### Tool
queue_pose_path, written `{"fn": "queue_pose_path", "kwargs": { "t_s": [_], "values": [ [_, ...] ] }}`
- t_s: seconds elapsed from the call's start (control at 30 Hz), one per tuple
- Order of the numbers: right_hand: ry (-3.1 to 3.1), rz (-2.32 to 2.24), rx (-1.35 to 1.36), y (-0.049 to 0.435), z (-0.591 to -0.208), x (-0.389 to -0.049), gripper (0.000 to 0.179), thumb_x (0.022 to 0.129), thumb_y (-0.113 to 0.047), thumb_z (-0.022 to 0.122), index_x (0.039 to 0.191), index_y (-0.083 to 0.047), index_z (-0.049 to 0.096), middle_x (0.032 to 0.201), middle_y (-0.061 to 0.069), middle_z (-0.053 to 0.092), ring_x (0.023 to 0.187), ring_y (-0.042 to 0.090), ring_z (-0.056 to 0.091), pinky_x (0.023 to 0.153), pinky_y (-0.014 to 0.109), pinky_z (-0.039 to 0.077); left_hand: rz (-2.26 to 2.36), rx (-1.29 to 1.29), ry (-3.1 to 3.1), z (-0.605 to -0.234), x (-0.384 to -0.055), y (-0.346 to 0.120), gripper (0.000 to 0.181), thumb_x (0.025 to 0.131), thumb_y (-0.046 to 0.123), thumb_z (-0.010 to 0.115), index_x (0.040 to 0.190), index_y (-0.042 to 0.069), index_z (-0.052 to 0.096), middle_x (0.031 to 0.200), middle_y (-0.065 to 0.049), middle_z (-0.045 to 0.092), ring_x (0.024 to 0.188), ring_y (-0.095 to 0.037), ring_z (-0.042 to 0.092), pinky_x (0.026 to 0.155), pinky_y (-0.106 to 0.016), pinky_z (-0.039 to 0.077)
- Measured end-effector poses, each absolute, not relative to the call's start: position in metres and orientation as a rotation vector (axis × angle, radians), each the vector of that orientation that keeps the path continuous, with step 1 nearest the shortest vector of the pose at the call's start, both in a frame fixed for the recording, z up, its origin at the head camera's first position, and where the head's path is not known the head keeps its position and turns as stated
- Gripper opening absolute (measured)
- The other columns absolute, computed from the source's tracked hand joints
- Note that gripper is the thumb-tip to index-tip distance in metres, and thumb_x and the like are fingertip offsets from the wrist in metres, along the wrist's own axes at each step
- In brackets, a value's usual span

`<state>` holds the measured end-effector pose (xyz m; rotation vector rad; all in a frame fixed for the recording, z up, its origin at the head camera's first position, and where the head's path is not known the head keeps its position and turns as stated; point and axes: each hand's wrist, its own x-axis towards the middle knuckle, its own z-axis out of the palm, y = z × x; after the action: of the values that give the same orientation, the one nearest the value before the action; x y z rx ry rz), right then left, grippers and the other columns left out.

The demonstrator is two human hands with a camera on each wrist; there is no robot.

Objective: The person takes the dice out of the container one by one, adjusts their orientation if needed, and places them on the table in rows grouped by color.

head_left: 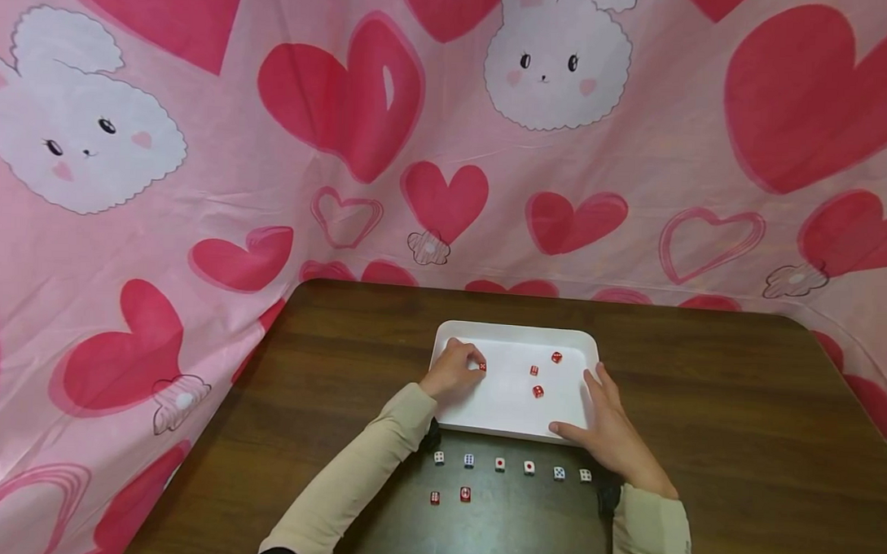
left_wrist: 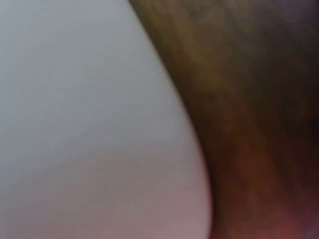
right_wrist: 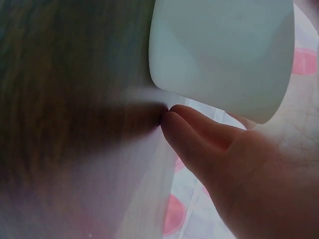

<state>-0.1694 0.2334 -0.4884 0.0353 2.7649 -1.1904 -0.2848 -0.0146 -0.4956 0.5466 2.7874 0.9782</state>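
Note:
My left hand [head_left: 455, 372] reaches over the left side of a white tray [head_left: 507, 428] and pinches a red die [head_left: 482, 366] between thumb and fingertips. Three other red dice lie inside the tray toward its right half, one of them a red die [head_left: 538, 391] nearer the front. At the tray's right front corner is my right hand [head_left: 617, 434], thumb over the front rim and fingers extended along the right side. The right wrist view shows fingers [right_wrist: 192, 137] close by the tray's outer wall [right_wrist: 219, 55]. In the left wrist view, only blurred tray wall and wood appear.
In front of the tray runs a row of several white dice, including a white die [head_left: 500, 464]. Two red dice, among them a red die [head_left: 465, 495], sit nearer me. The brown wooden table [head_left: 740, 401] backs onto a pink heart-patterned curtain [head_left: 449, 130].

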Motion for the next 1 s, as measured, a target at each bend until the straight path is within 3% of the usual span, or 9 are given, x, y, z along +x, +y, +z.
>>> {"fn": "queue_pose_path", "kwargs": {
  "t_s": [1.0],
  "values": [
    [2.786,-1.203,0.008,0.2351,-0.4912,-0.1694,0.112,0.075,-0.045,0.079,0.153,0.001,0.013,0.159,0.025,-0.003,0.141,0.052,0.013,0.106,0.068,0.025,0.963,0.526,2.795,-0.4959,-0.2838,-0.0150,0.009,0.082,0.011,0.070,0.089,0.005,0.072,0.095,-0.011,0.056,0.096,-0.023,0.051,0.086,-0.029,0.043]
  ]
}}
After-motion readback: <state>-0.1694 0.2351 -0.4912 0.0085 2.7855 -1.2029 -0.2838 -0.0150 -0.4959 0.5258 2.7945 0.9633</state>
